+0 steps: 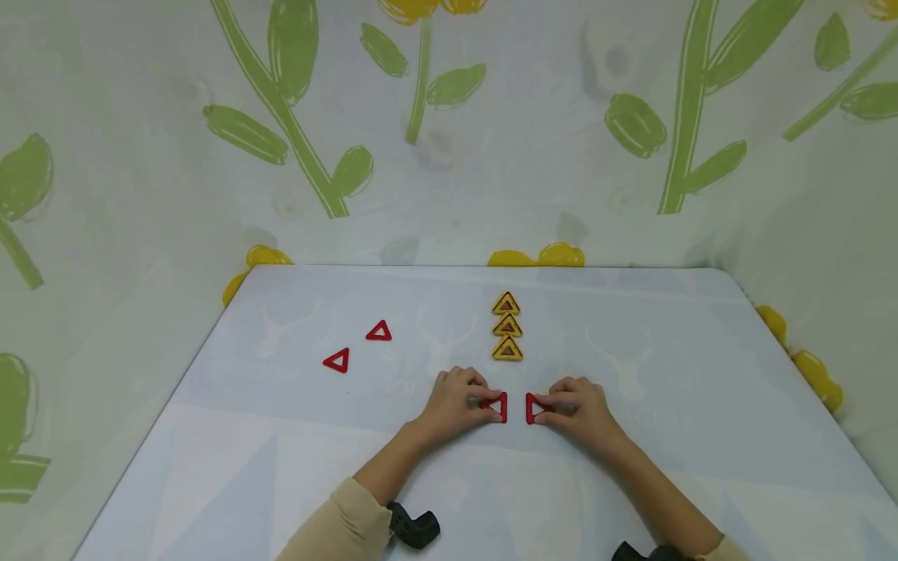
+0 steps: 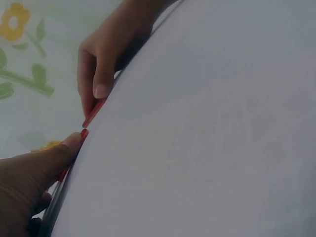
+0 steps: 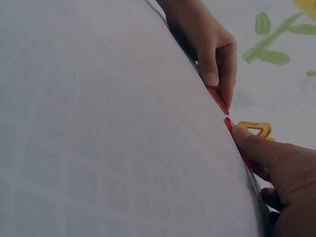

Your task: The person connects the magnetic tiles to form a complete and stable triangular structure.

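Both hands are near the middle of the table, facing each other. My left hand (image 1: 456,403) pinches a red open-centred triangle (image 1: 504,408) between thumb and fingers. Across a small gap, my right hand (image 1: 584,413) pinches a matching red triangle (image 1: 529,409). Each triangle turns one straight side toward the other, and fingertips cover the opposite corners. From the left wrist view, the left thumb (image 2: 69,143) lies along its triangle's edge, close to the other red triangle (image 2: 93,113). In the right wrist view the two red edges almost meet end to end.
Beyond the hands, three yellow triangles (image 1: 507,358) with darker red centres stand in a column. Two loose red triangles, one nearer (image 1: 344,360) and one farther (image 1: 379,338), lie to the left. The pale table (image 1: 631,499) ends at a flower-patterned wall (image 1: 491,195).
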{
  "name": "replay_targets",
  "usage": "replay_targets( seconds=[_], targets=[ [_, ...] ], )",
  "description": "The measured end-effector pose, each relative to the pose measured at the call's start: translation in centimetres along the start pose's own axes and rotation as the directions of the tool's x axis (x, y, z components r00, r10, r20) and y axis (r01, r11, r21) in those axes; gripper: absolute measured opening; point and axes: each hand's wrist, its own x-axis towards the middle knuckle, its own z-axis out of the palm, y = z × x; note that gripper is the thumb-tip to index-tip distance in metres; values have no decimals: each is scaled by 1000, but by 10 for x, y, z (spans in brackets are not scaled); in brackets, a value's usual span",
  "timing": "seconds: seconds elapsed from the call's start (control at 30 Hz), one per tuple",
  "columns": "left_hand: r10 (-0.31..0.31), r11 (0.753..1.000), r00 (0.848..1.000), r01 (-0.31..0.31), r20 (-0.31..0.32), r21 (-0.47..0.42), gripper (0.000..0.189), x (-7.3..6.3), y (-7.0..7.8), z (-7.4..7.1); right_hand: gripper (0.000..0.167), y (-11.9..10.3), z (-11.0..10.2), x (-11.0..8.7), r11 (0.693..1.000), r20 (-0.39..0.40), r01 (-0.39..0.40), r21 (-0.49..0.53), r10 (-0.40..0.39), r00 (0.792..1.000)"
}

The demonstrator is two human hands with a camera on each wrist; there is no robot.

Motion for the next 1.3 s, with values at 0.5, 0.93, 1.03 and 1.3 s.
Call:
replay_targets(
  seconds=[0.5,0.93,1.03,1.3],
  targets=[
    [18,999,1000,-18,-20,27,35,-1,8,2,30,-15,11,0,998,-20,54,-20,-55,998],
    [21,1000,1000,-21,-14,18,35,0,9,3,31,-17,12,1,990,-68,125,-60,-129,989],
    [21,1000,1000,-21,-16,17,35,0,8,3,30,-17,12,0,991,-60,116,-60,-120,991],
    [37,999,999,-37,-21,-16,38,-1,4,2,30,-15,12,0,995,-32,81,-58,-83,996]
  ],
)
